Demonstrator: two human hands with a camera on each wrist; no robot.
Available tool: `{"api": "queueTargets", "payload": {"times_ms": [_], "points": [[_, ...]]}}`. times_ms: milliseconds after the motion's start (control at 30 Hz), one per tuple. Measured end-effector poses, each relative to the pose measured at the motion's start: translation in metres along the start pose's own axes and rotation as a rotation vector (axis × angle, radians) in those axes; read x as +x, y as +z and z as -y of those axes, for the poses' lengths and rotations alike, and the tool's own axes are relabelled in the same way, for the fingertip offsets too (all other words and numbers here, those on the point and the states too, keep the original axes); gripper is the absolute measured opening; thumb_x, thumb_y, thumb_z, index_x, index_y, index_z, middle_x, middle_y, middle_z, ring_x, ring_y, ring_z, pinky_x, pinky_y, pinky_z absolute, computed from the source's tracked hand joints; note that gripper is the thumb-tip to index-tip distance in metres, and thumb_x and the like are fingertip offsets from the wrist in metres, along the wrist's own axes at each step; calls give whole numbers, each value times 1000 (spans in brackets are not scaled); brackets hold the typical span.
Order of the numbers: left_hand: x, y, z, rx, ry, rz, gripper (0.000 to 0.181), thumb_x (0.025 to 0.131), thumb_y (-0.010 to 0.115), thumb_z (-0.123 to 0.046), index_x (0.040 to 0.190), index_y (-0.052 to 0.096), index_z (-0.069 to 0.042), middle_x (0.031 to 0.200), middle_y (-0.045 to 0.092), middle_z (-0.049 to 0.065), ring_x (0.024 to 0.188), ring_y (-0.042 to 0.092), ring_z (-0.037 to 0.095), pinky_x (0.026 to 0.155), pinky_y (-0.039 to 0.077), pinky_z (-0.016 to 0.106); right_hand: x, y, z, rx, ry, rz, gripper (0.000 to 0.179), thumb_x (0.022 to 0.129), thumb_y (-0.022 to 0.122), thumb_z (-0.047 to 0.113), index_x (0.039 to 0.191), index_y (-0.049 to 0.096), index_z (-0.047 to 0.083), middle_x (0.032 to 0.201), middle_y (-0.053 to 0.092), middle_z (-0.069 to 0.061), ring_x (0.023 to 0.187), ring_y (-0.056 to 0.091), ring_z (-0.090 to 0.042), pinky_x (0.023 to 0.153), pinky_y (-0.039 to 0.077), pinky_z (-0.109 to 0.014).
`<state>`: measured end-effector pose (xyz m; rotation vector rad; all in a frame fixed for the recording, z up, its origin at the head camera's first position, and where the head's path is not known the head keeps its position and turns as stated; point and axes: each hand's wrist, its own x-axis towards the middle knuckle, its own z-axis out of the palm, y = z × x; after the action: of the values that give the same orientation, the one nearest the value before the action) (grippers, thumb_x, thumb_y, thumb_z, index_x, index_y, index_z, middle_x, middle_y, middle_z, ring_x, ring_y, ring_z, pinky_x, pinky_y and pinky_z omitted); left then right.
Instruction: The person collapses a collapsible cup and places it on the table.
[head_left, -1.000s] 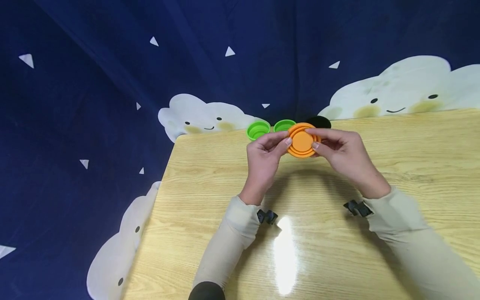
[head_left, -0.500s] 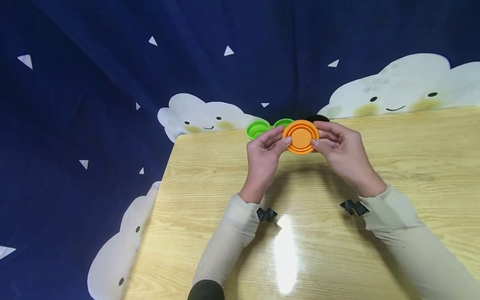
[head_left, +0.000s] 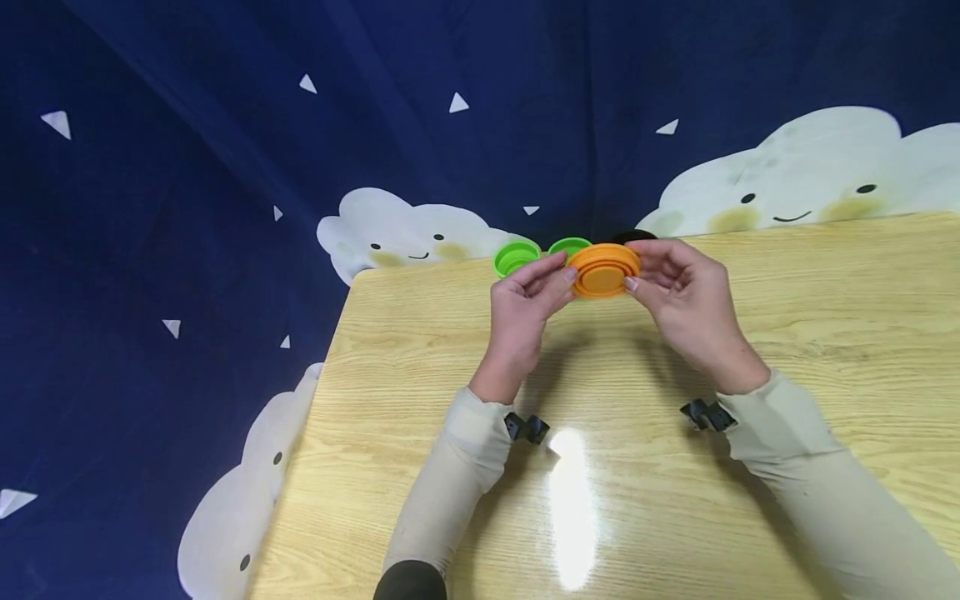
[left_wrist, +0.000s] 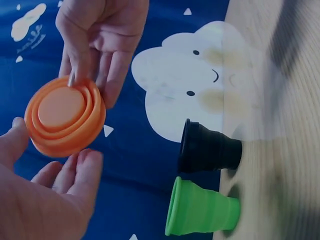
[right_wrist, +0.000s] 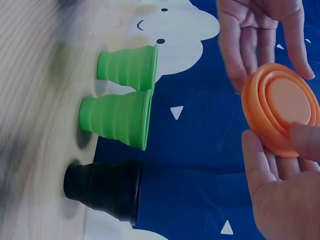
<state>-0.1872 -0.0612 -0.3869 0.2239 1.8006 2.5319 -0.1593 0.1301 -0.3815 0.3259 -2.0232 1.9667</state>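
A collapsible cup (head_left: pixel 602 279), orange and squashed flat into concentric rings, is up off the table between both hands. My left hand (head_left: pixel 519 321) holds its left edge between thumb and fingers. At the opposite edge, my right hand (head_left: pixel 693 312) pinches it; in the right wrist view that thumb (right_wrist: pixel 306 140) lies over the rings. The left wrist view shows the orange cup (left_wrist: pixel 65 116) tilted, with part of its rim behind the fingers.
Two green cups (right_wrist: pixel 116 117) (right_wrist: pixel 127 67) and a black cup (right_wrist: pixel 102 190) stand expanded along the wooden table's (head_left: pixel 420 375) far edge. Behind them hangs a dark blue cloth (head_left: pixel 450 158) printed with clouds and white triangles.
First the right index finger came off the cup's face to its edge, and the cup faced the head camera. Now the cup is tipped flatter, its outline narrower. Both hands keep hold.
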Motion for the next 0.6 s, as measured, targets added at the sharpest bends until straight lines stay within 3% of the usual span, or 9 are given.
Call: {"api": "queueTargets", "payload": {"times_ms": [133,267,433,600], "points": [[1,-3,1,-49,-151,13,29,98,68,-13,120,68,7,103,73,20,81,74,22,80,61,41,-1,-2,1,-4,-8,-3,36,88,66,-17,122,65,-6,111,70,-11,100,68,-20,83,58,-23],[0,-4,1,-44,-222,29,29,97,70,-23,114,73,0,97,74,22,80,74,26,76,62,41,-3,-3,2,-42,-16,0,35,88,67,-17,121,66,-5,113,70,-9,100,68,-18,84,57,-22],[1,-5,2,-44,-219,56,29,97,71,-24,112,74,1,96,74,20,82,75,27,77,62,41,-3,-4,1,-43,-40,-1,38,87,68,-17,122,68,-5,117,70,-8,102,68,-16,86,56,-23],[2,-5,3,-48,-165,61,27,98,69,-19,110,73,5,98,74,21,86,74,31,81,61,43,-2,-4,1,-6,-53,-16,41,87,69,-15,126,69,-1,121,70,-9,103,69,-16,84,57,-25]]}}
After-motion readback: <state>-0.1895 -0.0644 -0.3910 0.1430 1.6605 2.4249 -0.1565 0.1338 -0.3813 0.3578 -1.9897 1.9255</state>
